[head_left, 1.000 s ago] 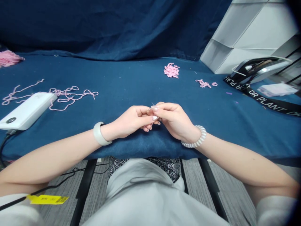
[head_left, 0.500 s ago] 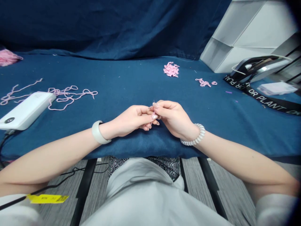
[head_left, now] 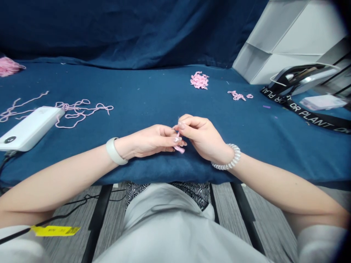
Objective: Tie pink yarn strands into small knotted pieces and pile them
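Note:
Just above the front of the blue-covered table, my left hand (head_left: 157,140) pinches a short piece of pink yarn (head_left: 179,149) between thumb and fingers, and its loose end hangs below the thumb. Close against it, my right hand (head_left: 201,137) is closed, thumb to forefinger, at the yarn's upper end. The fingertips nearly meet and hide most of the piece. Beyond the hands lies a pile of short pink yarn pieces (head_left: 199,80), with a few more pink bits (head_left: 237,95) to its right.
Long pink yarn strands (head_left: 82,109) lie loose at the left beside a white power bank (head_left: 33,128) with a cable. A pink yarn bundle (head_left: 9,67) sits far left. At the right are white boxes (head_left: 296,29), a black lettered strap (head_left: 309,113) and a clear case (head_left: 323,102).
My left hand's fingers have shifted slightly down and left, and the pink yarn's end now shows below the thumb. My right hand stays almost in place, still pinching.

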Demonstrator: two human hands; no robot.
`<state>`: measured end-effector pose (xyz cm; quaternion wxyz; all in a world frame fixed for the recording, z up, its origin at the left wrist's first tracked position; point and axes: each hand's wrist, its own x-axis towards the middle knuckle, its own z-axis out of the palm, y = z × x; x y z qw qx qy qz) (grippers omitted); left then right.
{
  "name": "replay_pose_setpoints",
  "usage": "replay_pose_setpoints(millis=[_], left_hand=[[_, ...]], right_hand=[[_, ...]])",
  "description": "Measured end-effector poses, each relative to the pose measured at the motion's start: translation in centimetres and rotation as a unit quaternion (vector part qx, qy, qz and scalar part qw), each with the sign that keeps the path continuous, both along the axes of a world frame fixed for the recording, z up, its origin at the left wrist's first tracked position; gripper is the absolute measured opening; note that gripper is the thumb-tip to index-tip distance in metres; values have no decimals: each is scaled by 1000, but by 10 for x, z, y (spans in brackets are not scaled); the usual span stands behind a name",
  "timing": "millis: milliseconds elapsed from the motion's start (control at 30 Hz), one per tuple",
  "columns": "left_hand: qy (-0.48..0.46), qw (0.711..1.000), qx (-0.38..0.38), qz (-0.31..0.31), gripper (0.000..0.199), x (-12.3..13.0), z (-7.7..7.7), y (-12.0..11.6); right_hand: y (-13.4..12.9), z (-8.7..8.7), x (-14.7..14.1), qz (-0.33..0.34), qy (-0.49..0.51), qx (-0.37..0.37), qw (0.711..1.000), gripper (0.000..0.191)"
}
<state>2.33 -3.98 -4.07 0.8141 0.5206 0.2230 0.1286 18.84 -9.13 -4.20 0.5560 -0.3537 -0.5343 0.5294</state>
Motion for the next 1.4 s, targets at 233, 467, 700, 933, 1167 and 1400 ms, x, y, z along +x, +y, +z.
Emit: replay_pose_setpoints(millis=[233, 467, 700, 933, 1167, 1400], left_hand=[[44, 986, 126, 104, 25, 2, 3, -5], [73, 929, 331, 147, 18, -1, 5, -3], [155, 793, 562, 176, 23, -5, 3, -9], [48, 658, 745, 99, 14, -11, 6, -3], [50, 697, 715, -11, 9, -12, 4, -4], [-14, 666, 743, 65, 8, -13, 1, -5]], right_hand=[[5, -2, 5, -71, -30, 44, 996, 16], [10, -3, 7, -121, -11, 58, 991, 14], [13, 1, 12, -137, 15, -6, 990, 18], [15, -1, 11, -72, 29, -73, 994, 14], [8, -2, 1, 27, 35, -160, 986, 16], [11, -1, 3, 26, 36, -169, 985, 22]])
